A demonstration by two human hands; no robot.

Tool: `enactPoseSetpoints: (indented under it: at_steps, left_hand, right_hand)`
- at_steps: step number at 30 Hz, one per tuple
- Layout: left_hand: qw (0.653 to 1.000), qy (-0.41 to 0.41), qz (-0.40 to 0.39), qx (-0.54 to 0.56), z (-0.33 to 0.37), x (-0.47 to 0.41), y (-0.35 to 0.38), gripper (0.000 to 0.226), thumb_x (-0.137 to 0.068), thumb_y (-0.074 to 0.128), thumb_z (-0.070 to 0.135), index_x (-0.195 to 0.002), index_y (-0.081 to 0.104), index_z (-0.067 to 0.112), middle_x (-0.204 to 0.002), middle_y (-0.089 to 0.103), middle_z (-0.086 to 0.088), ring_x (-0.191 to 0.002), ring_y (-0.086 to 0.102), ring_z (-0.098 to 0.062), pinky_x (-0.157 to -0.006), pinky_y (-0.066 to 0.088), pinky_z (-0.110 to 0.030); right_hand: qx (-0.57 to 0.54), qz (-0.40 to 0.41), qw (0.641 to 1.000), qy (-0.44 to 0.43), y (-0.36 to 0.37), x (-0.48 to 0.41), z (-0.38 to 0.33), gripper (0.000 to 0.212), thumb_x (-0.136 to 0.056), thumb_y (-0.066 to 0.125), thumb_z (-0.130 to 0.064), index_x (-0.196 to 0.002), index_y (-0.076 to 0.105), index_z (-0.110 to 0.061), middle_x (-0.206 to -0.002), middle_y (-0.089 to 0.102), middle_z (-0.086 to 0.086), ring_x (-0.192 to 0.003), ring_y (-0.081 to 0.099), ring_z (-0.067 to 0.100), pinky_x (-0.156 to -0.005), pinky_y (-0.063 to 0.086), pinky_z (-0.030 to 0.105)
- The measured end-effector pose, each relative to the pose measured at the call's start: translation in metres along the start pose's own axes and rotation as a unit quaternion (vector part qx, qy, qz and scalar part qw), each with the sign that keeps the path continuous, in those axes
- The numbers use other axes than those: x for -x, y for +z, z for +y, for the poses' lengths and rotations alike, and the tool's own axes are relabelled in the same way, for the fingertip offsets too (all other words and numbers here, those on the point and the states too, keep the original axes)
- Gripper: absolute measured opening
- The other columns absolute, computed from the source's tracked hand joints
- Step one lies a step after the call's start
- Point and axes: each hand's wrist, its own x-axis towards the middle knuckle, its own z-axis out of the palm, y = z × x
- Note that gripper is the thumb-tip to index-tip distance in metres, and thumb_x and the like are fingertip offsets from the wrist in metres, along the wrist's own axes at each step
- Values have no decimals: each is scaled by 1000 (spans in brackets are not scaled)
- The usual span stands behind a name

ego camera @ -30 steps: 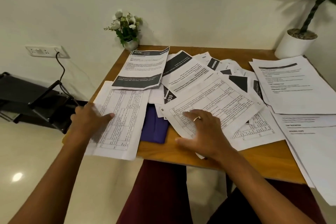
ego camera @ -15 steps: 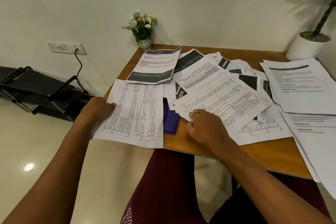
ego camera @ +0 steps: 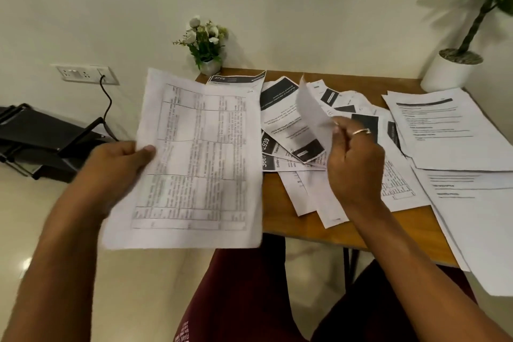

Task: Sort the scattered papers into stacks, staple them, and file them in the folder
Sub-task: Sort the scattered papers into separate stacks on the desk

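My left hand (ego camera: 122,164) grips the left edge of a printed table sheet (ego camera: 194,164) and holds it up above the table's left corner. My right hand (ego camera: 354,164) pinches a second sheet (ego camera: 312,111), which stands nearly edge-on above the scattered papers (ego camera: 288,125) in the middle of the wooden table (ego camera: 280,203). Those papers carry black header bands and overlap each other. A pile of text pages (ego camera: 444,130) lies at the right, with more white sheets (ego camera: 477,219) hanging over the front right edge. The purple folder is hidden behind the raised sheet.
A small pot of white flowers (ego camera: 206,44) stands at the table's back left corner. A white planter (ego camera: 451,69) with a tall plant is at the back right. A black folded rack (ego camera: 41,141) lies on the floor left of the table, below a wall socket (ego camera: 83,73).
Both hands have lifted sheets off the table: the left raised the table sheet, the right picked up the large sheet from the middle pile. The purple folder is now covered.
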Motion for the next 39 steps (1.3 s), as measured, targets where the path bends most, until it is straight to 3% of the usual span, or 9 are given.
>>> enactPoseSetpoints:
  at_steps: [6,10,14,18,22,26,32,37,39]
  left_hand:
    - [997,10,-83,-3,-22,-28,96,21,-103,59,23,-90,73,15,-71,77,1,-56,72,-12,-56,55,-27]
    - [994,-11,-104,9,-32,-28,125,17,-101,62,25,-96,73,13,-79,78,-4,-60,74,-17,-48,54,-29]
    - [994,-57,-84,49,-28,-24,132,34,-105,51,41,-95,70,15,-87,77,-9,-72,75,-27,-61,59,-38]
    - [995,-39,-75,48,-26,-27,136,44,-100,52,55,-97,68,14,-86,75,-6,-78,73,-25,-69,61,-44]
    - [996,26,-80,-4,-33,-30,144,26,-96,69,35,-116,68,19,-87,74,8,-67,72,-8,-48,53,-22]
    - [997,21,-74,-18,-31,-28,141,14,-100,63,28,-113,65,22,-95,72,5,-72,71,-12,-50,51,-24]
    - [986,4,-29,-164,-29,-55,60,19,-100,62,37,-106,65,19,-80,71,-4,-63,70,-23,-46,52,-29]
    - [970,-28,-7,-242,-42,-104,22,35,-96,65,25,-122,66,2,-101,69,-18,-90,67,-38,-87,57,-49]
    - [963,-34,-9,-266,-45,-110,26,33,-91,68,22,-119,65,4,-105,68,-14,-94,66,-36,-89,56,-47]
  right_hand:
    - [-33,4,976,-214,-8,8,-11,33,-105,57,-28,-114,71,0,-122,70,14,-119,65,26,-95,57,35]
    - [24,-197,931,-306,14,44,14,26,-89,78,-6,-114,74,-10,-120,72,14,-114,67,29,-98,55,45]
    - [68,-359,894,-261,28,77,33,37,-87,77,-7,-120,72,-22,-132,67,6,-119,61,28,-105,52,42]
    - [66,-410,877,-243,31,80,33,34,-97,66,-11,-128,65,-22,-143,59,-2,-138,47,19,-124,17,30]
    - [16,-464,853,-236,29,78,25,26,-106,46,-33,-127,60,-26,-150,49,-10,-146,25,2,-125,-3,25]
    - [-36,-404,900,-157,27,73,27,38,-99,53,-52,-129,58,-30,-149,42,-17,-145,17,-10,-125,3,28]
    - [11,-238,971,-30,26,50,54,28,-95,66,-31,-123,64,-26,-140,53,-8,-130,46,11,-113,39,38]
    - [39,-241,967,68,23,37,69,26,-94,66,-24,-120,62,-26,-129,50,-11,-121,49,11,-102,51,42]
    - [52,-235,967,86,27,30,70,27,-94,67,-25,-120,62,-26,-131,52,-7,-123,50,16,-98,54,41]
